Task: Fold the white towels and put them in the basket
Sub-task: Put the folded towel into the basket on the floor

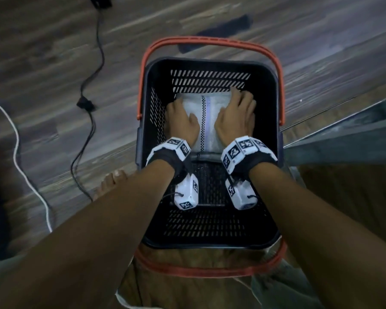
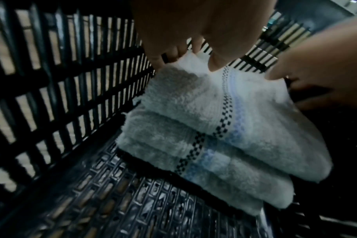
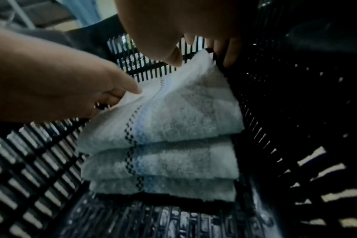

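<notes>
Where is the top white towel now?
In the head view, the top white towel lies on the stack inside the black basket, toward its far end, between the left hand and right hand.

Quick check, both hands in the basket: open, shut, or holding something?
Left hand: holds the top towel at its left edge, thumb on top, fingers curled under.
Right hand: holds the same towel at its right edge.

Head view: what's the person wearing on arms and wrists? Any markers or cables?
Bare forearms, no sleeves. Each wrist carries a dark strap ringed with white blocks printed with black square fiducial markers: left band, right band. A white marker-tagged camera box hangs under each wrist, with a thin black cable.
</notes>
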`<move>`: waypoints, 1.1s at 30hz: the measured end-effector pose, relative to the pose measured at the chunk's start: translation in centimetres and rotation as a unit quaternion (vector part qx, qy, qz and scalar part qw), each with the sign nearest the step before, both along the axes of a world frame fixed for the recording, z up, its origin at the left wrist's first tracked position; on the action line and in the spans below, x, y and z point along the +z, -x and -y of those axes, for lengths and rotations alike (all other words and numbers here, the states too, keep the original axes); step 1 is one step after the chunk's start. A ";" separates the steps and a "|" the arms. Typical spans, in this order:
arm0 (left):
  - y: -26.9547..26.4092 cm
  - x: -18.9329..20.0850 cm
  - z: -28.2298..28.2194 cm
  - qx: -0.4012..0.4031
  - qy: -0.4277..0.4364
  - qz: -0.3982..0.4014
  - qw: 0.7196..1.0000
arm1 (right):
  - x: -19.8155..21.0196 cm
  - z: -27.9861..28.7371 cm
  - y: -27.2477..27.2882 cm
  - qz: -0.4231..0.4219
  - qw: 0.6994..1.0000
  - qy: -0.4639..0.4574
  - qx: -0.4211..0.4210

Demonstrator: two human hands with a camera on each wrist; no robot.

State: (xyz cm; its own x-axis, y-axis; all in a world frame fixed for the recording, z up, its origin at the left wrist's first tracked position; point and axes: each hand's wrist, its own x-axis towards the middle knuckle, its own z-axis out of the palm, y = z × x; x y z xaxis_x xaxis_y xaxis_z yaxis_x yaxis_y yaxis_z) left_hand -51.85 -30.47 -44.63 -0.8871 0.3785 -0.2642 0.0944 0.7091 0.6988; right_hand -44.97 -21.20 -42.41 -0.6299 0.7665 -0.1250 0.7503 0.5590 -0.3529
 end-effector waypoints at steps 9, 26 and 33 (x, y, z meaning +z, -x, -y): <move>0.0 -0.8 0.5 0.128 -0.038 0.099 0.986 | -1.8 0.5 -0.6 -0.044 0.979 0.139 -0.139; -1.5 -0.6 1.8 0.041 -0.041 -0.059 0.997 | -2.2 1.9 -2.4 -0.076 0.996 -0.006 -0.039; -0.9 -2.3 1.2 -0.165 0.123 -0.103 0.973 | -4.0 1.2 -2.0 0.057 0.990 -0.051 0.121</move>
State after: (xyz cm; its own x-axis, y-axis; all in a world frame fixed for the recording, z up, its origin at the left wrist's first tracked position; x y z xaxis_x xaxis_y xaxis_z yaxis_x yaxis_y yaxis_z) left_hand -50.97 -31.65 -46.93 -0.7711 0.6003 -0.2121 0.4663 0.7594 0.4538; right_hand -42.99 -22.40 -46.37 -0.7826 0.6075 -0.1358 0.6221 0.7552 -0.2065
